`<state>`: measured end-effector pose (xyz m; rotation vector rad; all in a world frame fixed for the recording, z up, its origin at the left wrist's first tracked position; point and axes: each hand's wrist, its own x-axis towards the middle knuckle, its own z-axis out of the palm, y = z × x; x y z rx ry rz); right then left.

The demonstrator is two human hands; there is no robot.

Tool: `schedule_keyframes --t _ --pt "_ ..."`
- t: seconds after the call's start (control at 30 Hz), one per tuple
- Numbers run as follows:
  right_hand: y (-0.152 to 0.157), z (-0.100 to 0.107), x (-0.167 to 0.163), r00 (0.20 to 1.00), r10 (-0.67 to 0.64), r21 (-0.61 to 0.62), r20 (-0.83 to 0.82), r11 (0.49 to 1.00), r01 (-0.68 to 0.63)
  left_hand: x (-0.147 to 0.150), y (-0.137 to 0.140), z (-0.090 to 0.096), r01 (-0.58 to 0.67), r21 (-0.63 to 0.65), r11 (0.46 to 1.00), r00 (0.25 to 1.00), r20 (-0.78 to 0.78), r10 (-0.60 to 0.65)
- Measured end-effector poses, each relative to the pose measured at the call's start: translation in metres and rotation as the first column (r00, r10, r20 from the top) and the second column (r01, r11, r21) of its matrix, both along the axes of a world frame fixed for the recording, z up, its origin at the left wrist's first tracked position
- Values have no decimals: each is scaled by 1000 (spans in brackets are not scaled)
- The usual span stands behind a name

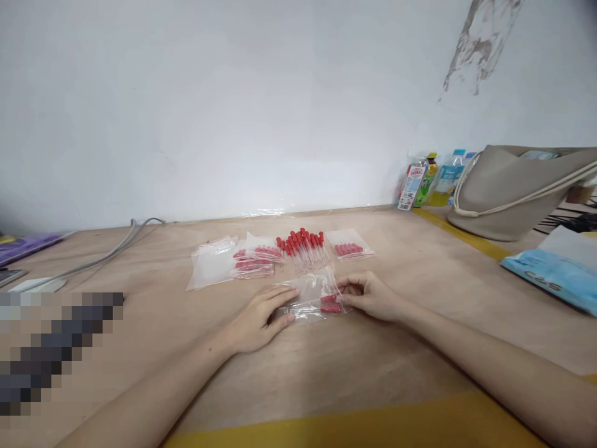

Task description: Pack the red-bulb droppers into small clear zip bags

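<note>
A clear zip bag (310, 286) lies on the table between my two hands, with red-bulbed droppers (330, 307) at its right end. My left hand (265, 311) rests at the bag's left side, fingers stretched and thumb apart, touching the plastic. At the other end, my right hand (366, 295) pinches by the red bulbs; its fingertips are partly hidden. Just beyond the bag is a pile of loose red-bulbed droppers (302, 244). A filled bag (349, 244) sits right of the pile. Left of it are stacked filled bags (254, 264) and flat bags (212, 264).
Grey cables (116, 249) run along the left, near a blurred dark object (60, 348). Drink bottles (448, 177), a carton (413, 185) and a grey bag (513, 186) stand at the back right. A blue tissue pack (550, 277) lies at right. Yellow tape (326, 429) marks the front.
</note>
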<state>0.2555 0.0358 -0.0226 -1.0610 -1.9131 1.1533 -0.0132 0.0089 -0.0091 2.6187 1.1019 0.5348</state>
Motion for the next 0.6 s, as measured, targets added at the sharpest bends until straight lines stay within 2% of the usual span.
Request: schedule_keyframes --t 0.1,0.2,0.3,0.4,0.47,0.53,0.6 --pt "-2 1 -1 996 21 -84 -87 996 -29 -1 1 -1 5 2 1000 1000 -1 -5" --pt "-1 7 4 994 24 -220 -108 974 -48 -1 1 -1 15 1 1000 1000 -14 -15" --pt "11 13 11 994 -50 -278 -96 960 21 -1 1 0 17 5 1000 999 -34 -17" --pt "35 18 11 962 -271 -124 -32 956 265 -1 2 0 4 1 1000 998 -66 -4" --pt "56 21 5 912 -409 35 35 912 408 -1 2 -1 -2 4 1000 997 -83 3" --pt "78 24 -6 857 -492 150 157 869 471 -1 2 -3 0 16 1000 996 -90 2" --pt "99 26 -19 812 -547 193 206 836 514 -2 2 -4 6 27 1000 996 -91 -3"
